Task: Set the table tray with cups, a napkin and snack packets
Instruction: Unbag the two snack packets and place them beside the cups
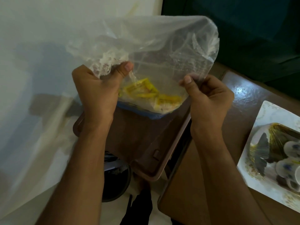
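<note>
Left hand (97, 93): fist closed on bunched rim of clear plastic bag (154, 46). Right hand (209, 98): thumb and fingers pinch rim at 3 o'clock. Yellow snack packets (151, 93) lie in bag bottom between hands, long axes running roughly 10 to 4 o'clock. White tray (266, 114) with cups (290, 147) at 4 o'clock, well apart.

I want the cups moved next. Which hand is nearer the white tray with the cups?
Right. The right hand grips the plastic bag just left of the white tray; the left hand holds the bag's far side.
</note>
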`<state>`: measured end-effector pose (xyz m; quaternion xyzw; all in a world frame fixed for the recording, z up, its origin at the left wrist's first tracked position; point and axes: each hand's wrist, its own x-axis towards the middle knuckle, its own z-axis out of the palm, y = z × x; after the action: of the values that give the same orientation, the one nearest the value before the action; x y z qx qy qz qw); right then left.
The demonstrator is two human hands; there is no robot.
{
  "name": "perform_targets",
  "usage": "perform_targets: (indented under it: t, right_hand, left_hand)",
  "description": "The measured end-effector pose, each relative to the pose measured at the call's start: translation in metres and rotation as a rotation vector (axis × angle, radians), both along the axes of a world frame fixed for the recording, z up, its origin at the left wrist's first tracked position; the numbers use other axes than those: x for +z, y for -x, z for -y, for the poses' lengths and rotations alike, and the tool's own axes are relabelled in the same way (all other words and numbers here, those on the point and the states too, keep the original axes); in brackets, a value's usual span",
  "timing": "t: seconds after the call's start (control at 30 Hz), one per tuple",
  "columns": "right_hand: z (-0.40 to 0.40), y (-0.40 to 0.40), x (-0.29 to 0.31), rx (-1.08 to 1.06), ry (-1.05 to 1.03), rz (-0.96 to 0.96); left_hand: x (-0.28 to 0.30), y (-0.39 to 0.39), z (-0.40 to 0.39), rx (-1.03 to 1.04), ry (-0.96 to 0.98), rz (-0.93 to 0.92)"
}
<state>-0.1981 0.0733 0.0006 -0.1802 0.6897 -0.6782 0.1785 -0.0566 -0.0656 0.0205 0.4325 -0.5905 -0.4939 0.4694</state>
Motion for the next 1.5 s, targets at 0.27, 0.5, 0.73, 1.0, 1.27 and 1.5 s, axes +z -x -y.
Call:
perform_targets:
  t: [0.27, 0.5, 0.73, 1.0, 1.27, 1.5]
  right_hand:
    - [0.006, 0.006, 0.011, -0.017, 0.064, 0.041]
    - [0.003, 0.006, 0.018, -0.032, 0.060, 0.053]
    - [-0.002, 0.005, 0.024, -0.071, 0.077, 0.057]
    - [-0.004, 0.009, 0.023, 0.157, -0.286, -0.326]
    - [-0.007, 0.013, 0.021, 0.370, -0.744, -0.767]
    - [-0.004, -0.002, 0.029, 0.020, -0.786, -0.968]
  left_hand:
    - [0.006, 0.000, 0.012, 0.003, -0.015, 0.008]
    - [0.003, -0.010, 0.016, 0.024, -0.286, 0.034]
    - [0.003, -0.019, 0.000, 0.027, -0.062, 0.117]
    - [0.001, -0.012, 0.000, -0.018, 0.078, 0.313]
    - [0.019, -0.023, -0.007, -0.285, 0.218, 0.612]
    - [0.027, -0.025, -0.039, -0.267, 0.302, 0.930]
